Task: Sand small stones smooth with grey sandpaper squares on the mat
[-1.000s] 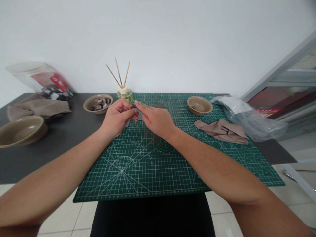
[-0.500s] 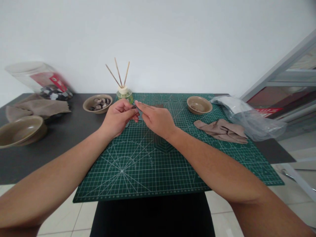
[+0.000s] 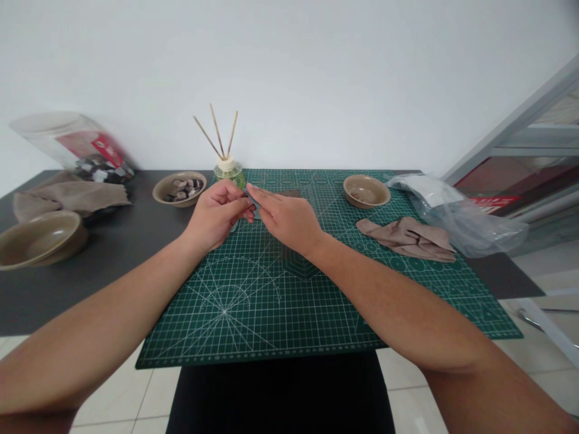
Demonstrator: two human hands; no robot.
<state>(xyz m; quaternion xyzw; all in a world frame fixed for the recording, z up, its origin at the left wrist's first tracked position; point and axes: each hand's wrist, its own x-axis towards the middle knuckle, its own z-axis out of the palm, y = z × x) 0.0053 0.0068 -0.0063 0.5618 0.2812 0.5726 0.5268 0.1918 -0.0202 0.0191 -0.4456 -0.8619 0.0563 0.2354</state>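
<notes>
My left hand point(image 3: 214, 212) and my right hand point(image 3: 290, 218) meet above the green cutting mat point(image 3: 253, 319), fingertips touching. The left thumb and fingers are closed in a pinch on a small dark piece point(image 3: 246, 193), mostly hidden by the fingers. My right fingers are pressed together over the same spot, thumb tucked below; what they grip, if anything, I cannot make out. Partly behind the right hand, a flat brown piece point(image 3: 290, 193) lies on the mat. A bowl of dark and pale chips point(image 3: 180, 189) stands left of the hands.
A reed diffuser point(image 3: 228, 171) stands just behind my left hand. Rightward are a small bowl point(image 3: 367, 191), a crumpled brown cloth point(image 3: 409, 239) and a clear plastic bag point(image 3: 470, 220). At left lie a larger bowl point(image 3: 43, 240), another cloth point(image 3: 76, 196) and a tipped clear jar point(image 3: 67, 135).
The view has shifted very slightly. Both hands keep nearly the same pose, fingertips together around the small dark piece.
</notes>
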